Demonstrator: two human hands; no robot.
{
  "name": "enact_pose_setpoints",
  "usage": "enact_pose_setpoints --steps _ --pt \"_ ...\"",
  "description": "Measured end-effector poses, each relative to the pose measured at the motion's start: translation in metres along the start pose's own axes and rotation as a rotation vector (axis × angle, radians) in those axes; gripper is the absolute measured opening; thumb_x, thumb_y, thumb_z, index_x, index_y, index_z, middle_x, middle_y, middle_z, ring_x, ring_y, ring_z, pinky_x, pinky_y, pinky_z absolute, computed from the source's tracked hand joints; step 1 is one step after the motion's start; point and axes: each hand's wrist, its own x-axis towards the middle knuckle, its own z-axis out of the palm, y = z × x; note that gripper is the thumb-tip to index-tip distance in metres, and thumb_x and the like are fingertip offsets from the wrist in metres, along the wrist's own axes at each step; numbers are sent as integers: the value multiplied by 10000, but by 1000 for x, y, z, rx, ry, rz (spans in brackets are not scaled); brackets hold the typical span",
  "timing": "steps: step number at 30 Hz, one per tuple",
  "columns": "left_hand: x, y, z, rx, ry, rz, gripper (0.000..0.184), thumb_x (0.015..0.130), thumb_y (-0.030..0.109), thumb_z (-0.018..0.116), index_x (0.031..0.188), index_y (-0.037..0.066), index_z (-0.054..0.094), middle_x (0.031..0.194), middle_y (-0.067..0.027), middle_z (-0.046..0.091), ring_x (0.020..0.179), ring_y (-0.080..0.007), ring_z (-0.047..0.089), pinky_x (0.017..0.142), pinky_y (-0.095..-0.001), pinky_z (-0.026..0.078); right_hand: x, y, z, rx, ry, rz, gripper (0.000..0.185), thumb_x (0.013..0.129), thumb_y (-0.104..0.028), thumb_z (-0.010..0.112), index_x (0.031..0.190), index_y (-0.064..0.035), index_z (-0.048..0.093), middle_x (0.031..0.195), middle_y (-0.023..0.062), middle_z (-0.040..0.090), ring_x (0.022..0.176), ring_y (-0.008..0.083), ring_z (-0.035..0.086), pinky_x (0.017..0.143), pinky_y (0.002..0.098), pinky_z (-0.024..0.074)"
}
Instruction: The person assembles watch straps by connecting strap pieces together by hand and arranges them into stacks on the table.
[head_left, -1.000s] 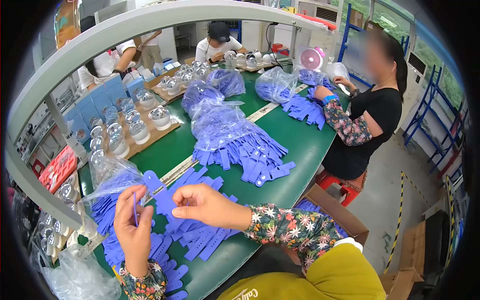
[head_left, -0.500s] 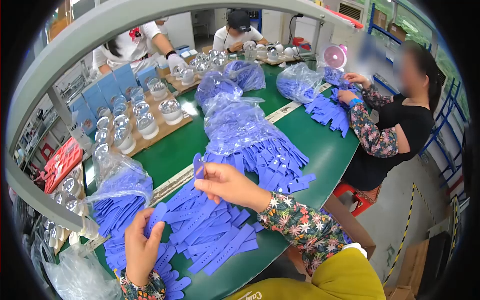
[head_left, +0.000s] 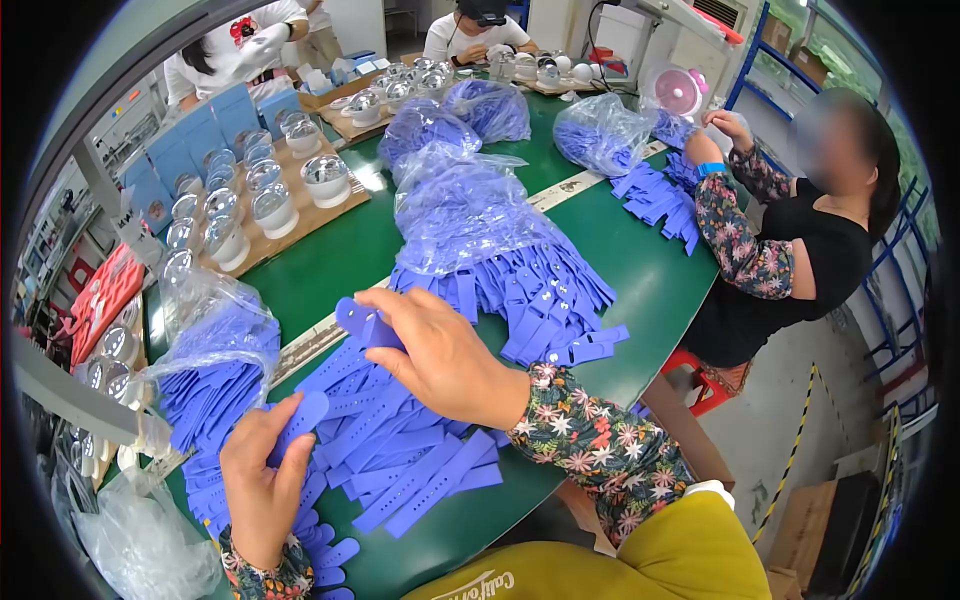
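My left hand (head_left: 262, 480) pinches a blue-purple strap (head_left: 300, 414) by its rounded end, between thumb and fingers. Higher up and to the right, my right hand (head_left: 445, 362) grips another strap (head_left: 362, 320); its rounded end with a small hole or stud points up and left. The two hands are apart. Beneath them a loose pile of straps (head_left: 400, 445), many with rows of small holes, lies on the green table (head_left: 335, 250). More straps (head_left: 205, 395) spill from a clear plastic bag just beyond my left hand.
Bagged straps (head_left: 465, 215) lie mid-table, spilling toward me. Clear domes on white bases (head_left: 272, 210) stand on cardboard at the left, beside blue boxes (head_left: 190, 150). A co-worker (head_left: 800, 230) sits at the right near more straps (head_left: 655, 200). A frame post (head_left: 70, 375) rises at the left.
My right hand has shifted left, and its strap has swung from upright to leaning left. My left hand still pinches its strap. The co-worker's hands at the right have risen.
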Motion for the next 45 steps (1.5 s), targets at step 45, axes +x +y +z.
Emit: enact_pose_setpoints --steps 45 --pt "-3 5 8 71 78 137 338 768 84 788 1082 2 697 829 -154 648 734 -324 617 668 -381 492 -10 8 17 53 -60 -26 463 917 -131 657 1327 19 505 1043 202 638 934 378 637 808 448 519"
